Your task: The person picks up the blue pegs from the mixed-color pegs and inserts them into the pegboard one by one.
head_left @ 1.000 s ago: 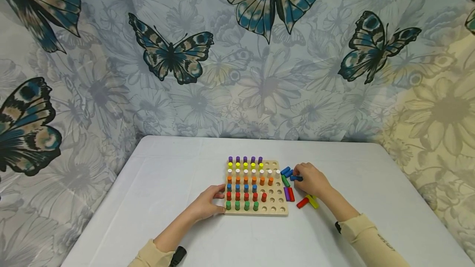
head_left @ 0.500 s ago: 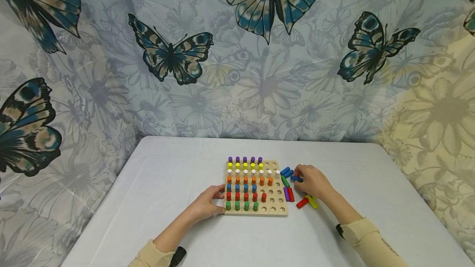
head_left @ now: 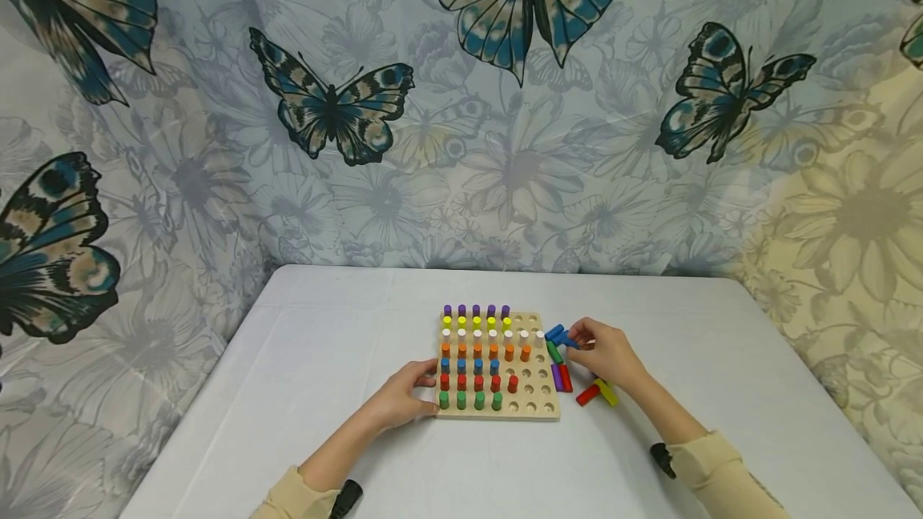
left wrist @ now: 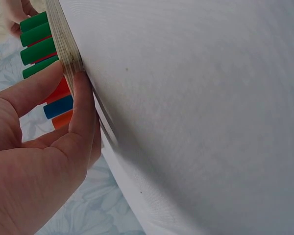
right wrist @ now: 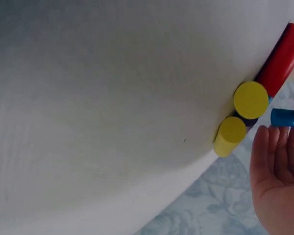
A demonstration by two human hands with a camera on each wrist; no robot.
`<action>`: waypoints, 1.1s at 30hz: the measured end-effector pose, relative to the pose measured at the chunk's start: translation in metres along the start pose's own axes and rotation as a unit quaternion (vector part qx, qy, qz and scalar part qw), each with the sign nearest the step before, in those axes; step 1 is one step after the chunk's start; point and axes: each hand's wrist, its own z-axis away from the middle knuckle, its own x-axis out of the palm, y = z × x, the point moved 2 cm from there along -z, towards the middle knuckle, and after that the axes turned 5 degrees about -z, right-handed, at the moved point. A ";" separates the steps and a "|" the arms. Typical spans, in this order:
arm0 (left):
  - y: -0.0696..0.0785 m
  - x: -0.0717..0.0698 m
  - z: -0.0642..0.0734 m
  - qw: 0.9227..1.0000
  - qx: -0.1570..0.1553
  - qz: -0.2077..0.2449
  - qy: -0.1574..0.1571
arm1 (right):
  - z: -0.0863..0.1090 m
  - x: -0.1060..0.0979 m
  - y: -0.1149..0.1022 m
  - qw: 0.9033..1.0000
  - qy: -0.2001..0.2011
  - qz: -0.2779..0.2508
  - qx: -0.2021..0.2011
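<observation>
A wooden pegboard (head_left: 497,415) stands on the table with rows of coloured pegs upright in its holes. My left hand (head_left: 397,399) holds the board at its left edge; in the left wrist view the fingers (left wrist: 82,105) and thumb meet the wood close to the green pegs (left wrist: 39,51). To the right of the board, my right hand (head_left: 606,351) pinches a blue peg (right wrist: 284,118) between thumb and fingers. Two more blue pegs (head_left: 554,332) lie beside it, with a green peg (head_left: 554,352) just below.
Purple (head_left: 557,378) and red pegs (head_left: 566,378) lie by the board's right edge. Nearer my right wrist are another red peg (head_left: 587,395) and yellow pegs (head_left: 606,392). A white cloth covers the table (head_left: 346,303), and butterfly-patterned fabric (head_left: 505,183) hangs behind it.
My right hand has shifted slightly, and the blue peg in it has turned and moved a little left and up, towards the other blue pegs. The left hand and board have stayed put.
</observation>
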 end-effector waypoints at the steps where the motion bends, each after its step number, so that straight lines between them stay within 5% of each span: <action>1: 0.000 0.000 0.000 1.000 0.001 0.000 0.000 | 0.000 0.000 0.000 1.000 0.002 -0.009 0.004; 18: 0.001 -0.001 0.000 1.000 -0.005 -0.003 -0.001 | 0.004 0.005 -0.006 0.994 -0.001 -0.091 0.068; 33: 0.001 0.000 0.000 1.000 -0.004 -0.003 -0.001 | 0.008 0.016 -0.022 0.988 -0.016 -0.134 0.070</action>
